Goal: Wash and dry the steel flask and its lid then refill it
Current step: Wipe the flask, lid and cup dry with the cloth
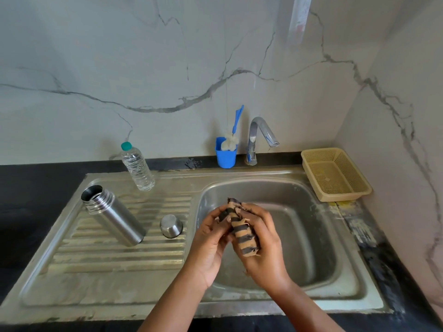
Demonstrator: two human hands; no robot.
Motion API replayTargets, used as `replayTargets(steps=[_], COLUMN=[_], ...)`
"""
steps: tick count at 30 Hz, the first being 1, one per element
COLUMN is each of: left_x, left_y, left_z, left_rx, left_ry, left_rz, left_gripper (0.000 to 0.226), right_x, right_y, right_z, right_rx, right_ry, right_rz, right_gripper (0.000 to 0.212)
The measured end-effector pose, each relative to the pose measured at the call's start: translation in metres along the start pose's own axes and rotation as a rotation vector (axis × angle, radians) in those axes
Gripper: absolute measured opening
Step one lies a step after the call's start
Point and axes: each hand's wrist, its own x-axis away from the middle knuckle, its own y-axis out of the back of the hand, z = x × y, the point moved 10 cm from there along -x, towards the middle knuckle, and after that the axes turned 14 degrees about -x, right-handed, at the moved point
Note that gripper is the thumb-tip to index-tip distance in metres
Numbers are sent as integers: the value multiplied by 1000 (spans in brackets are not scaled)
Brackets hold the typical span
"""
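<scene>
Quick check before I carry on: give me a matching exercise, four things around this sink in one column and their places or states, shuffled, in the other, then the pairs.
Things:
1. steel flask
2. lid
3. striped cloth
4. bottle brush

Places or states:
A. standing in the blue cup by the tap
B. held bunched in both hands over the sink basin
C. upright and uncapped on the ribbed drainboard
D. resting on the drainboard between the flask and the basin

Pairs: 1-C, 2-D, 3-B, 4-A
</scene>
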Motion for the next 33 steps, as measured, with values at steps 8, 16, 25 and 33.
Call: replayTargets(steps=[8,16,25,33], left_x=[3,4,8,6], left_y=[9,12,11,12], left_z=[-3,-13,-43,-34], left_rx=[-10,7,-262,-443], left_ry=[-10,-100,-339,-178], left_rz=[-15,31,24,-7], left_gripper=[59,49,59,46], right_x=[-10,-10,16,-13], right_y=[6,6,-18,17], right_z=[-17,-22,-39,-7], right_rx=[-239,-402,-1095,-212], right_ry=[-226,-353,-828,-286], right_rz=[-4,-51,-327,-96], right_gripper=[32,33,41,34])
